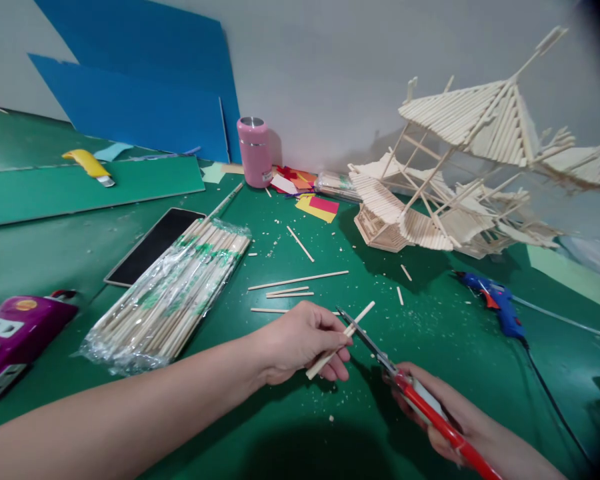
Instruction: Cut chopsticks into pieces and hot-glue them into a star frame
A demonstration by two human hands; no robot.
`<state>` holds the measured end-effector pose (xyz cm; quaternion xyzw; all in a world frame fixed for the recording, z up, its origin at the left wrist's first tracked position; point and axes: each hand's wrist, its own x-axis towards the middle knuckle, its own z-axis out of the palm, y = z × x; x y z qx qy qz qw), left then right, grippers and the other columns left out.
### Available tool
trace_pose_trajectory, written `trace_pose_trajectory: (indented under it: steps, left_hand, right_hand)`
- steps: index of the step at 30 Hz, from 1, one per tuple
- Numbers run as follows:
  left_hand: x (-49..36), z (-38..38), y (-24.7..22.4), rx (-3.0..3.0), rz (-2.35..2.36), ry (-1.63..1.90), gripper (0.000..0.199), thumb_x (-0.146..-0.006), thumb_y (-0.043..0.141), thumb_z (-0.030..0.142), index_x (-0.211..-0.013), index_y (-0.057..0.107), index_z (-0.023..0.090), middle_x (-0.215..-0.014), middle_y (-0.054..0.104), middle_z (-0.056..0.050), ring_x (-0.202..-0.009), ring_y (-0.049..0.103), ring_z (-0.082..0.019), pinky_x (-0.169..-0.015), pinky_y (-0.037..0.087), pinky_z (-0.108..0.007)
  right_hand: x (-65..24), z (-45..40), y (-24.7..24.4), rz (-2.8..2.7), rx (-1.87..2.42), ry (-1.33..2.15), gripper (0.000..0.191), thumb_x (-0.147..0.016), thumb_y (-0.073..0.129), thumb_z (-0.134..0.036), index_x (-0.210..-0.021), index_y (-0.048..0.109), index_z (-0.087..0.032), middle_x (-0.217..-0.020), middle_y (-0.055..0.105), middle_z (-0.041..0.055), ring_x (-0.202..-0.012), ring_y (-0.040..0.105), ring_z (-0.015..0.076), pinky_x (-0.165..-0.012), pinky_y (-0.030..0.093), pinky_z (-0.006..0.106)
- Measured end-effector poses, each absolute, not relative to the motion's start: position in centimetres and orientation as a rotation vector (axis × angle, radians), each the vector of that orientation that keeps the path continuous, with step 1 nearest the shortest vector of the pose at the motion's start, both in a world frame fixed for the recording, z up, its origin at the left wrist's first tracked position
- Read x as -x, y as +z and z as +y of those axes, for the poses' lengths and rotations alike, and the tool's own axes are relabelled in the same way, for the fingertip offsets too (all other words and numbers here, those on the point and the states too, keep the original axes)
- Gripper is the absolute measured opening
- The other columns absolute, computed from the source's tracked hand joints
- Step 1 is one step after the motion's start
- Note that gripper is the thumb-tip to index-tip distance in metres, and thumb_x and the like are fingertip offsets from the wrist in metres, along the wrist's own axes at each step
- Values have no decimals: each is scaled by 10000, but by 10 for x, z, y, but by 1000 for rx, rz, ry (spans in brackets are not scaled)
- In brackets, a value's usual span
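Note:
Wooden sticks (363, 313) are pinched between the thumb and fingers of my left hand (307, 343), slanting up to the right. My right hand (443, 410) grips a red-handled cutting tool (415, 393); its metal jaws lie against the sticks just beyond my left fingertips. Several loose sticks (300, 280) lie on the green table just past my left hand, one partly hidden behind it. Left of them is a plastic-wrapped bundle of sticks (180, 293). Short cut pieces (400, 295) and small chips are scattered around.
A stick-built model with roofs (460, 120) stands at the back right. Near it lies a blue glue gun (500, 307) with a cord. A pink bottle (255, 153), coloured paper (317, 208), a yellow cutter (87, 165), a dark tablet (153, 247) and a purple power strip (25, 340) surround the work area.

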<state>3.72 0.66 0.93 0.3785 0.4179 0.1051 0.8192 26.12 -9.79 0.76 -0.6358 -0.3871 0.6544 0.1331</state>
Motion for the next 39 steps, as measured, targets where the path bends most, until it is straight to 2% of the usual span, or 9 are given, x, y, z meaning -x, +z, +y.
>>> trace_pose_trajectory:
  steps: [2, 6, 13, 18, 24, 28, 33, 37, 39]
  left_hand:
    - [-38, 7, 9, -809, 890, 217, 166, -677, 596, 262, -643, 570, 101, -574, 595, -11, -489, 589, -97, -468, 400, -204]
    - [-38, 8, 7, -814, 890, 213, 167, -667, 592, 267, -654, 575, 101, -591, 598, -17, -490, 586, -97, -467, 392, -205]
    - [-36, 9, 8, -817, 885, 210, 188, -649, 614, 285, -635, 579, 100, -571, 590, -11, -467, 566, -83, -431, 363, -187]
    - [-35, 9, 8, -833, 887, 213, 191, -661, 611, 289, -622, 583, 104, -547, 583, -6, -452, 554, -78, -414, 343, -183]
    - [-34, 11, 9, -862, 889, 184, 230, -647, 635, 331, -613, 589, 108, -510, 571, 3, -445, 548, -81, -429, 355, -192]
    - [-33, 12, 10, -884, 885, 178, 237, -641, 636, 337, -621, 591, 105, -527, 582, 1, -443, 546, -78, -433, 358, -192]
    - [-33, 13, 10, -889, 876, 173, 242, -631, 640, 343, -614, 589, 107, -520, 572, 12, -449, 548, -81, -441, 363, -199]
    - [-32, 13, 11, -914, 865, 194, 236, -618, 648, 334, -621, 590, 106, -551, 582, 6, -448, 546, -79, -427, 351, -196]
    - [-33, 14, 12, -926, 865, 206, 221, -621, 645, 317, -625, 588, 103, -560, 589, 4, -437, 537, -73, -413, 339, -189]
  right_hand:
    - [-262, -98, 7, -1136, 1805, 1907, 672, -590, 607, -557, -1190, 465, -288, -758, 558, 35, -669, 529, 173, -592, 419, 253]
    - [-262, -98, 8, -1180, 1741, 1930, 696, -611, 559, -617, -1209, 444, -282, -798, 554, 48, -700, 542, 182, -599, 435, 267]
    - [-262, -94, 7, -1188, 1702, 1990, 702, -614, 575, -617, -1218, 432, -289, -793, 552, 41, -697, 520, 163, -542, 419, 228]
    - [-263, -96, 5, -1167, 1740, 1946, 707, -579, 610, -611, -1189, 461, -285, -770, 538, 32, -657, 489, 145, -520, 384, 211]
    - [-256, -97, 9, -1074, 1763, 1991, 660, -639, 613, -526, -1216, 411, -278, -783, 528, 3, -485, 327, 47, -450, 254, 183]
    - [-251, -96, 13, -1011, 1694, 2046, 648, -644, 627, -501, -1208, 400, -274, -708, 483, -25, -473, 326, 41, -447, 213, 185]
    - [-249, -97, 7, -1071, 1743, 1982, 606, -614, 640, -506, -1136, 459, -257, -637, 412, -44, -489, 307, 59, -448, 270, 183]
    - [-249, -99, -3, -1261, 1804, 1815, 497, -572, 636, -530, -976, 541, -255, -682, 451, -9, -575, 418, 117, -530, 418, 229]
    - [-246, -99, -5, -1280, 1800, 1802, 439, -600, 612, -520, -939, 553, -247, -712, 486, 9, -625, 470, 143, -562, 449, 248]
